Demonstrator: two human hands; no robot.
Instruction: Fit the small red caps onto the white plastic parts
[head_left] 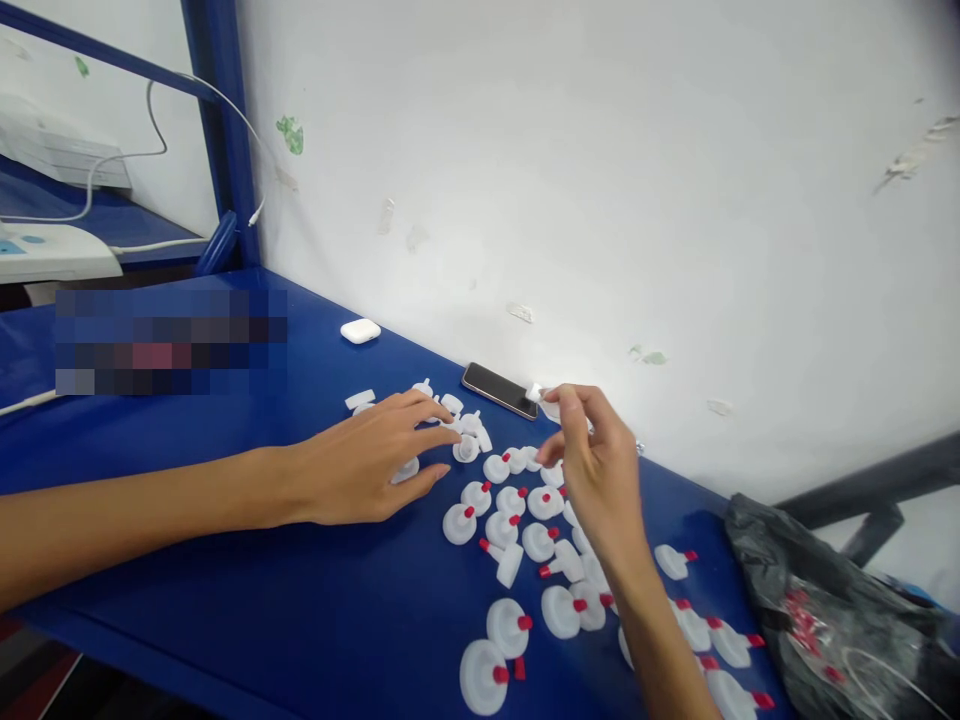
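My left hand (pixel 382 455) lies over a small pile of white caps without red tips (pixel 466 447), its fingers spread and touching them. Raised near the wall, my right hand (pixel 596 440) pinches a white cap (pixel 551 408) between thumb and fingers; part of that cap is hidden by the fingers. Below and between the hands, several white caps with red tips (pixel 541 541) are spread over the blue table (pixel 300 620), some lying on their sides. A loose red tip (pixel 520 668) rests beside two caps near the front.
A phone (pixel 499 389) and a white case (pixel 360 331) lie along the wall. At the right is a dark plastic bag (pixel 840 600) with red pieces (pixel 804 625) in it. A blue metal frame (pixel 225 130) with a white cable (pixel 154 120) stands at the left.
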